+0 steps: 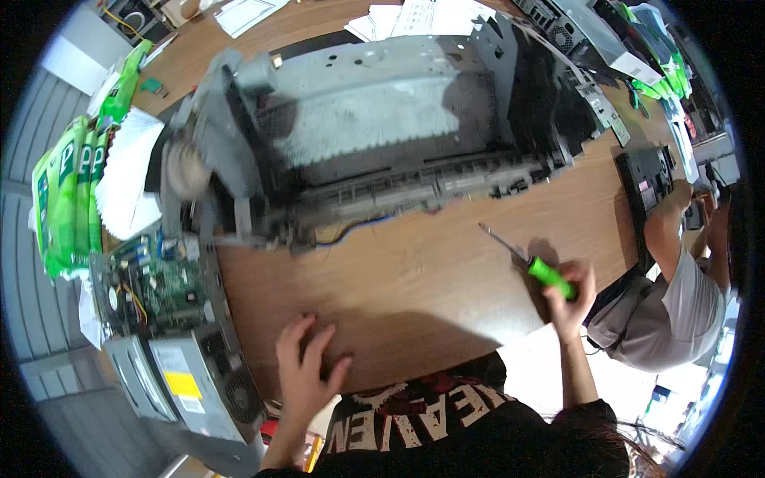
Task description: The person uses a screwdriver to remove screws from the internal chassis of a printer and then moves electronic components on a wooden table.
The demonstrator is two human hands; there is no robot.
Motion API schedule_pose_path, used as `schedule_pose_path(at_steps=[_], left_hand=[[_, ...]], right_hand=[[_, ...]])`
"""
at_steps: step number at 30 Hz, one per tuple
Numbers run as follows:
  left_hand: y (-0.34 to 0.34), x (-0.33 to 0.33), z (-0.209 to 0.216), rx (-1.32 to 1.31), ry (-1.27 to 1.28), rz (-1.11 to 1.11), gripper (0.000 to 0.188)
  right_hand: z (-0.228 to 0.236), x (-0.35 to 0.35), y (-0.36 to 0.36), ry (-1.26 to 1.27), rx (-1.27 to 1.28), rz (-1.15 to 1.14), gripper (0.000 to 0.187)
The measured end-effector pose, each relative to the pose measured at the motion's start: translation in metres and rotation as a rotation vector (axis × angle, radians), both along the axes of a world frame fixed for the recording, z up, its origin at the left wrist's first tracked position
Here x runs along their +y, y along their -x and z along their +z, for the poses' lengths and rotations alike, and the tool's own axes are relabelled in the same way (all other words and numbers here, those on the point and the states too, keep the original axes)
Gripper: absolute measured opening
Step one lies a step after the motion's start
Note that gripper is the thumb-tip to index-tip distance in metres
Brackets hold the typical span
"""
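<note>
My right hand (575, 307) is wrapped around the green handle of a screwdriver (550, 275). Its metal shaft points away from me and to the left, above the wooden table (414, 295). Near the front edge of the table is my left hand (307, 366), fingers spread and holding nothing. Beyond both hands sits a large, partly stripped printer-like chassis (358, 119) in grey metal and black plastic, somewhat blurred. A blue wire (362, 226) shows along its near edge. Neither hand touches the chassis.
At left are green packets (68, 191), a green circuit board (159, 283) and a metal computer case part (199, 382). Papers (414, 20) lie at the back. A computer case (590, 36) stands far right. A co-worker (669, 311) sits at right beside a black device (637, 187).
</note>
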State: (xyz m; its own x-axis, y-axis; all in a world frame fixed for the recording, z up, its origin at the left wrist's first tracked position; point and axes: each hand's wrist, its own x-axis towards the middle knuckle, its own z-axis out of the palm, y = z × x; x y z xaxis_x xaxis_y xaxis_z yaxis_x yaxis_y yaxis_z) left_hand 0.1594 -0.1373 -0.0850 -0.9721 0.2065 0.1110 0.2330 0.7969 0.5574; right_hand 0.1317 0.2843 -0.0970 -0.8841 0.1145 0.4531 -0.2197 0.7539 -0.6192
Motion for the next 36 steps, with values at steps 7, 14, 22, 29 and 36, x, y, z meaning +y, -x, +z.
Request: schedule_pose_path(at_steps=[7,14,22,29,36], left_hand=[[0.009,-0.009,0.001,-0.180,0.130,-0.062,0.061],[-0.052,-0.039,-0.042,-0.148,0.087,-0.134,0.055],[-0.013,-0.018,-0.002,-0.109,-0.011,0.023,0.044],[0.012,0.009,0.009,0.012,-0.004,0.042,0.043],[0.004,0.007,0.002,-0.124,-0.438,0.285,0.035]], right_hand=[[0.007,-0.017,0.005,-0.269,-0.179,0.258,0.040],[-0.042,0.022,-0.044,-0.216,0.072,0.310,0.064],[0.012,-0.005,-0.017,-0.303,-0.351,0.210,0.039],[0.022,-0.031,0.005,-0.222,-0.211,0.062,0.027],[0.016,-0.036,0.011,-0.163,-0.059,0.072,0.027]])
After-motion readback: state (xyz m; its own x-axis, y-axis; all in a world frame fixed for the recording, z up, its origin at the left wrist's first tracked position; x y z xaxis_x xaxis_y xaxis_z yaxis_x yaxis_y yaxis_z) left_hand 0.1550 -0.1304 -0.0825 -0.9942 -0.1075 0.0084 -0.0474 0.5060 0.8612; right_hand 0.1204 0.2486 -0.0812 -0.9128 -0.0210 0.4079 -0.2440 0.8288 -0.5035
